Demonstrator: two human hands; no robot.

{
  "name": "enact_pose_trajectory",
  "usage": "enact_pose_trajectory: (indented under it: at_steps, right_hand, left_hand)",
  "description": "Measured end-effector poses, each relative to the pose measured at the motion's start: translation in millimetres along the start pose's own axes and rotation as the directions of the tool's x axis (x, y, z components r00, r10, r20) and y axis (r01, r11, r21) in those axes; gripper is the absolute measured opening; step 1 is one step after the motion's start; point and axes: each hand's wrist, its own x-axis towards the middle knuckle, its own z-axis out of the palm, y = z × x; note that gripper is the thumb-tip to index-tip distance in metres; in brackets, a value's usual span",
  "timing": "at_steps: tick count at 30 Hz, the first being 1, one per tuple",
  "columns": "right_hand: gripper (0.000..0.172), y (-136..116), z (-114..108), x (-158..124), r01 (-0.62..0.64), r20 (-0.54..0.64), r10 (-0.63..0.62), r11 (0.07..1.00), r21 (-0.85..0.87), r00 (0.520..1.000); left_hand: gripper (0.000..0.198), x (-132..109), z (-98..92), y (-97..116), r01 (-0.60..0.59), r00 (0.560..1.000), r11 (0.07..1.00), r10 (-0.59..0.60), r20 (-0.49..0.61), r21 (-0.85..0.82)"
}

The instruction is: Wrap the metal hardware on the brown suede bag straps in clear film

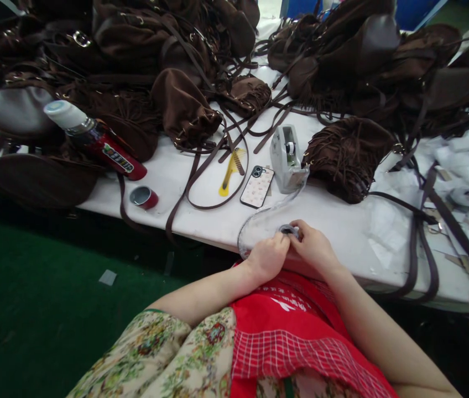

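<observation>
coil first: it's the small ring-shaped coil (286, 227), sitting right at your fingers, just above the near edge of the white table (334, 218), in front of the red apron (271, 309). no gap to close, both hands are on it. left hand (268, 256) comes in from the near left, right hand (314, 244) from the right; neither is clearly nearer.

your right thumb and forefinger look to be pinching the coil's right side. your left hand is curled against its near left side, fingertips tucked out of view, so can't tell if they pinch it or just press. hands meet or nearly so below the ring.

no real long axis, it's round; the opening faces up toward you, tilt hard to judge. the relation that matters, i'd say: the clear strip (241, 231) leaves the tape dispenser (288, 179) beyond the hands, bows out left, then curls back by your left wrist. left side is the one to keep free of snags. whether the strip joins the coil is hidden.

looks: coil greyish, semi-clear, dark in the middle, thin walled, small enough that your fingers cover part of it. strip is glossy, see-through, slightly crinkled.
</observation>
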Motion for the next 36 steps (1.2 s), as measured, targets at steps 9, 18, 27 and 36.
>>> enact_pose_trajectory:
  at_steps: [9,18,27,36]
  right_hand:
    - [0.026,5.1,-13.8,14.7,0.118,0.090,-0.103,0.978,-0.173,0.991]
    - [0.030,53.5,-29.6,0.7,-0.066,0.038,0.078,0.964,-0.258,0.996]
    - [0.042,75.4,-20.7,-17.4,-0.141,-0.169,0.120,0.982,-0.123,0.978]
    - [0.024,86.6,-1.5,-23.2,0.230,-0.434,-0.256,0.967,-0.114,0.864]
  left_hand:
    - [0.048,-25.6,-21.6,-38.7,-0.050,0.997,0.999,0.051,0.057,-0.022]
    - [0.018,-28.6,-39.3,-59.3,-0.236,0.969,0.970,0.231,0.088,0.055]
    - [0.017,-11.9,-32.2,-62.2,-0.290,0.957,0.955,0.287,0.045,0.065]
    - [0.010,-13.8,-31.9,-62.4,-0.226,0.974,0.974,0.226,0.003,-0.021]
